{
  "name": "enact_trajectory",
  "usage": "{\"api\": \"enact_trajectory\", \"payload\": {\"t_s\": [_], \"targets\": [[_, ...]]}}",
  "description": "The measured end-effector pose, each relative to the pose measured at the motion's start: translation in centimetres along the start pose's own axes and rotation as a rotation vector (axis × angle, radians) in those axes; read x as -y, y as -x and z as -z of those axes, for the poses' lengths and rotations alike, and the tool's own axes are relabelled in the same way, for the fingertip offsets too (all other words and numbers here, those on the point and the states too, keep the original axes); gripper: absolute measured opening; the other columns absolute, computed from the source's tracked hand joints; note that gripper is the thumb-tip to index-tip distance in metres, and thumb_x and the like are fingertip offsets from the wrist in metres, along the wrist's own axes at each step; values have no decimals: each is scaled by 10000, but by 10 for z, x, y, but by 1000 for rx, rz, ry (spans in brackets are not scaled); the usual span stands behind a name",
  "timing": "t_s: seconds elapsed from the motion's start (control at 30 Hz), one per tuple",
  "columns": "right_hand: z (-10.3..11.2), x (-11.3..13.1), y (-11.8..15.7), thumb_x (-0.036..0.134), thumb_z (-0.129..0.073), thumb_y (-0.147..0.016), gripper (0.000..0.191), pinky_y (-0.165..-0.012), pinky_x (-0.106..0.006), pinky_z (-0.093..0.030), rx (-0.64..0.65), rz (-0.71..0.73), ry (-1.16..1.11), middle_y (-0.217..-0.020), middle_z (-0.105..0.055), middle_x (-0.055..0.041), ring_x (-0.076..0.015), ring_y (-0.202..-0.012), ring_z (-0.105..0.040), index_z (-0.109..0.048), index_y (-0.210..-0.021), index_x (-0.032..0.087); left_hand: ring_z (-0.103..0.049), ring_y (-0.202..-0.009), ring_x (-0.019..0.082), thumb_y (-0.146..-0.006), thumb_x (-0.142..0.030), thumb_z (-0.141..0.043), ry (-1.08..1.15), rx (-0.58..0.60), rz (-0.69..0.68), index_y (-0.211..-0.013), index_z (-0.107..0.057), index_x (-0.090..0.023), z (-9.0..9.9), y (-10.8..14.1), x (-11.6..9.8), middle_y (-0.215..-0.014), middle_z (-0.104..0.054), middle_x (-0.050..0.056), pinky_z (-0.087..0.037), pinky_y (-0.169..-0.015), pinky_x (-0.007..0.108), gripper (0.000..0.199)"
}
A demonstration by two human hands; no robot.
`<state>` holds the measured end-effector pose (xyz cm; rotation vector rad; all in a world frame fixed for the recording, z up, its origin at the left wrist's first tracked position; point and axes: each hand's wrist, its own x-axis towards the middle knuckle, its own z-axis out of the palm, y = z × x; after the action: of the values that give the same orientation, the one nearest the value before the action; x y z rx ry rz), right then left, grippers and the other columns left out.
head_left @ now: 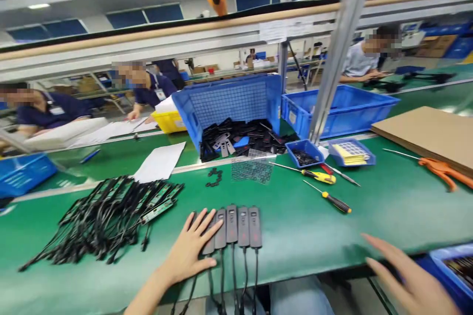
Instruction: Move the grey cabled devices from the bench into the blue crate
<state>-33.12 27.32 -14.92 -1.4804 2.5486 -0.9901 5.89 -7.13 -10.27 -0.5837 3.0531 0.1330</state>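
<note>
My left hand (192, 248) lies flat with fingers spread over the left end of a row of black corded controllers (231, 224). Several of them stand side by side, their cables hanging over the table's front edge. The ones beneath my fingers are partly hidden. At the right, my right hand (402, 270) hovers near the front edge, fingers stretched out and nothing in them; it is slightly blurred. Left of the row is a heap of green circuit boards with black cables (111, 221). Small black parts (213, 177) and clear sticker sheets (253, 167) lie beyond the row.
A tipped blue crate (229, 96) spills black casings (244, 135). Screwdrivers (336, 202) and orange-handled pliers (439, 170) lie to the right, near cardboard sheets (428, 133). A metal post (338, 54) rises at the back. A blue bin (454, 266) sits at lower right. Other people work beyond.
</note>
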Motion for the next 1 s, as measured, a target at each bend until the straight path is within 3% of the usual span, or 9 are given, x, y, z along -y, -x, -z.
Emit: {"api": "enact_trajectory", "payload": {"t_s": [0.07,0.13,0.23,0.37,0.47,0.6,0.7,0.87,1.0], "targets": [[-44,62,-34,516,-379,-936,503,-1018,-490,-461,191,104,-21,-1321,-562,-119,-294,-1205,-535,-586,-1289,224,-172,-1419,410,-775,-737,-499,31,-34,30,-1491,-173,-359,-4,-8,-18,-1568,-179,93,-122,-1103,661,873],[-80,118,-57,439,-385,-934,531,-1001,-497,-466,292,145,55,-1325,-551,-150,-309,-1194,-527,-543,-1327,119,-167,-1413,431,-768,-735,-512,70,-49,48,-1491,-187,-357,-7,-14,-36,-1566,-187,105,-136,-1081,695,878],[-113,163,-67,361,-467,-893,564,-892,-516,-500,227,79,239,-1284,-544,-221,-358,-1110,-534,-490,-1345,23,-184,-1412,421,-842,-668,-472,142,-27,92,-1481,-259,-333,-3,-24,-55,-1557,-221,117,-176,-1067,709,752],[-126,162,-47,439,-459,-903,565,-834,-529,-485,29,77,340,-1332,-482,-240,-392,-1149,-481,-479,-1322,61,-221,-1424,326,-952,-420,-440,262,-17,23,-1455,-328,-264,17,-68,-58,-1551,-250,109,-198,-1125,613,539],[-129,153,-31,452,-421,-923,484,-847,-527,-465,-51,78,325,-1314,-488,-221,-386,-1161,-472,-508,-1251,108,-238,-1422,299,-901,-345,-569,358,88,-264,-1450,-318,-247,30,-115,-53,-1535,-299,99,-195,-1147,558,612],[-129,155,-27,296,-339,-961,310,-832,-462,-477,-40,57,153,-1220,-561,-152,-306,-1113,-519,-479,-1212,179,-504,-1213,310,-783,-389,-721,402,191,-515,-1376,-415,-186,35,-156,-52,-1279,-583,134,-329,-1064,496,697],[-128,165,-28,287,-327,-978,292,-832,-448,-485,-24,51,76,-1181,-576,-121,-283,-1093,-530,-440,-1238,216,-567,-1036,309,-722,-445,-762,341,157,-494,-1322,-469,-150,32,-159,-56,-1123,-614,144,-419,-937,441,730],[-133,189,-25,389,-396,-973,462,-882,-466,-510,-12,102,69,-1316,-447,-166,-311,-1167,-492,-318,-1387,200,-556,-951,294,-684,-512,-769,291,36,-382,-1301,-475,-145,24,-146,-61,-1020,-580,116,-434,-865,418,776],[-139,189,-31,208,-313,-985,425,-858,-416,-544,0,149,67,-1315,-411,-159,-280,-1160,-512,-304,-1409,233,-532,-1063,315,-723,-505,-740,327,17,-368,-1361,-424,-167,25,-141,-44,-1134,-570,142,-414,-917,442,789]]}}
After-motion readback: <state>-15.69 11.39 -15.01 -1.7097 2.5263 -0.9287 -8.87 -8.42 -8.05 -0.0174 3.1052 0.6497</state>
